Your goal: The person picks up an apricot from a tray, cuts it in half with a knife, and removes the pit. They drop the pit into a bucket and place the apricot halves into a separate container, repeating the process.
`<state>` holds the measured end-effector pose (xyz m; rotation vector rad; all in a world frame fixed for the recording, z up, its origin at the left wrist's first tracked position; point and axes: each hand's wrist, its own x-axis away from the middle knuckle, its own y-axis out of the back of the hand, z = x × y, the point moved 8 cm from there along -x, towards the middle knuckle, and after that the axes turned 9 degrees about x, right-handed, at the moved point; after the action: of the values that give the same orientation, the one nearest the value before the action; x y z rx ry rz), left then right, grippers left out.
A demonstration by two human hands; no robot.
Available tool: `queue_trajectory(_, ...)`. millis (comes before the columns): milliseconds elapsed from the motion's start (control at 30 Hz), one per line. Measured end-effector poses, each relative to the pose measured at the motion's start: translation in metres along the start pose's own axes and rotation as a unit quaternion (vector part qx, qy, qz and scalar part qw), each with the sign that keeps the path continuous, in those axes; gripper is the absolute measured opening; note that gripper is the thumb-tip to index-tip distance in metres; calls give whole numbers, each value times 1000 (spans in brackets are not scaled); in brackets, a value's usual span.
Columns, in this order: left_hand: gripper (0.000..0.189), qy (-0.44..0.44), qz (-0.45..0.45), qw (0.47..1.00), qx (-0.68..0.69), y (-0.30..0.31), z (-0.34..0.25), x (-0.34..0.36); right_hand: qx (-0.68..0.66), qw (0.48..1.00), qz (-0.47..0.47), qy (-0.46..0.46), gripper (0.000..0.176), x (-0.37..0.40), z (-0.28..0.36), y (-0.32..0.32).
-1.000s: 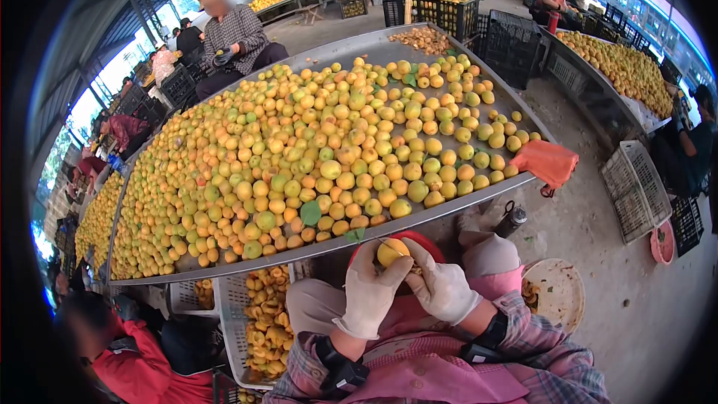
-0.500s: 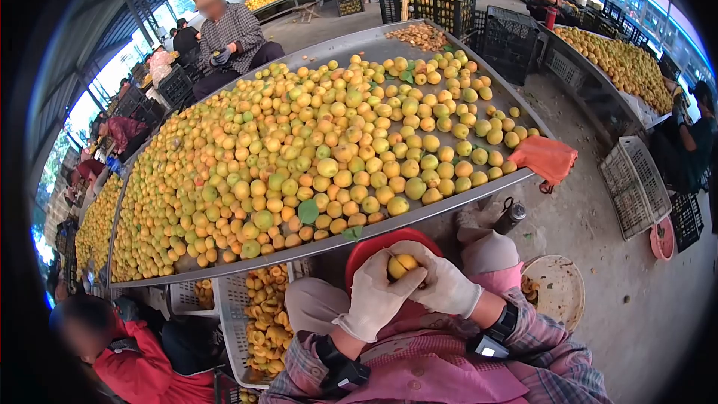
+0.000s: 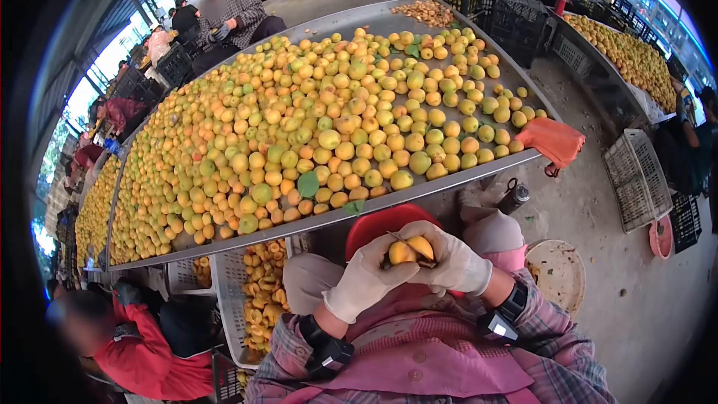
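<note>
Over my lap, both white-gloved hands work close together on one apricot [image 3: 402,253]. It now shows as two yellow-orange parts with a gap between them. My left hand [image 3: 369,278] is closed around the left part, and my right hand [image 3: 453,260] grips the right part. A thin dark sliver, too small to name, lies across the top of the fruit near the fingertips. Just behind the hands is a red basin [image 3: 374,226], its inside mostly hidden. Beyond it, a metal-rimmed table [image 3: 329,218] bears a large heap of whole apricots [image 3: 284,135].
At my left stands a white crate [image 3: 229,292] of split apricots, with a person in red [image 3: 161,344] beside it. To my right are a round pale tub [image 3: 565,273], a dark bottle [image 3: 514,196] and an orange bag [image 3: 551,142] on the table's corner. Another person [image 3: 232,11] sits across the table.
The apricot has gone from one scored fruit to two parts spread apart. My hands have parted slightly, and the view has shifted a little.
</note>
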<state>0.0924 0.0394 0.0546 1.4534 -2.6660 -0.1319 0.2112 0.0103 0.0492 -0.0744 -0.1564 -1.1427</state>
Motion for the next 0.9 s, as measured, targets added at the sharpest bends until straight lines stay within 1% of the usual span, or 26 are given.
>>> queue_trajectory(33,39,25,19,999,19,-1,4,1,0,1000,2,-2,57,0,1,0)
queue_trajectory(67,39,27,16,999,21,1,6,2,-30,999,-11,-33,57,0,-2,2)
queue_trajectory(100,37,29,19,994,104,2,8,3,-60,996,-24,-63,57,0,-6,5)
queue_trajectory(133,36,31,22,982,186,3,11,5,-70,996,-19,-54,59,-1,-6,5)
queue_trajectory(167,36,32,17,982,187,4,16,6,-70,996,-14,-55,59,-2,-6,4)
queue_trajectory(233,35,57,-21,946,318,3,30,10,-93,994,0,-63,64,-3,-5,-3)
queue_trajectory(267,35,56,-33,946,317,4,31,11,-87,994,25,-59,73,-4,-3,-6)
queue_trajectory(333,31,92,2,955,282,2,32,14,-86,993,45,-62,76,-9,-10,-15)
queue_trajectory(367,26,116,29,947,297,1,33,17,-86,993,50,-66,79,-12,-15,-22)
queue_trajectory(400,24,102,20,960,259,6,41,18,-84,995,49,-32,82,-18,-23,-28)
queue_trajectory(433,22,88,13,971,220,10,51,19,-96,992,64,-45,83,-21,-29,-34)
queue_trajectory(467,22,91,-5,971,223,15,55,23,-91,990,80,-68,83,-21,-32,-38)
queue_trajectory(500,22,68,-7,976,207,18,53,25,-84,988,91,-90,83,-22,-33,-42)
queue_trajectory(533,22,45,-4,981,190,21,51,29,-82,987,102,-92,83,-26,-35,-48)
queue_trajectory(567,22,46,-13,980,191,26,54,34,-87,987,103,-91,83,-29,-37,-52)
queue_trajectory(633,24,127,-70,958,247,37,72,48,-93,986,106,-92,82,-33,-32,-58)
queue_trajectory(667,25,153,-121,953,230,52,72,61,-91,986,97,-102,82,-34,-23,-57)
queue_trajectory(700,24,159,-164,951,208,69,69,74,-89,986,87,-112,81,-35,-19,-56)
queue_trajectory(733,25,111,-190,971,97,94,85,89,-88,990,37,-100,79,-37,-23,-48)
queue_trajectory(767,24,135,-244,946,166,109,85,108,-107,991,-23,-79,73,-38,-25,-38)
queue_trajectory(800,32,54,-294,954,37,139,109,129,-133,987,-63,-69,69,-39,-37,-30)
queue_trajectory(833,35,213,-341,914,52,155,118,154,-159,980,-103,-60,65,-38,-50,-22)
queue_trajectory(867,40,242,-395,886,29,181,153,187,-147,980,-118,-68,55,-34,-59,-19)
queue_trajectory(900,47,244,-438,865,-31,210,194,223,-148,980,-115,-70,55,-31,-66,-19)
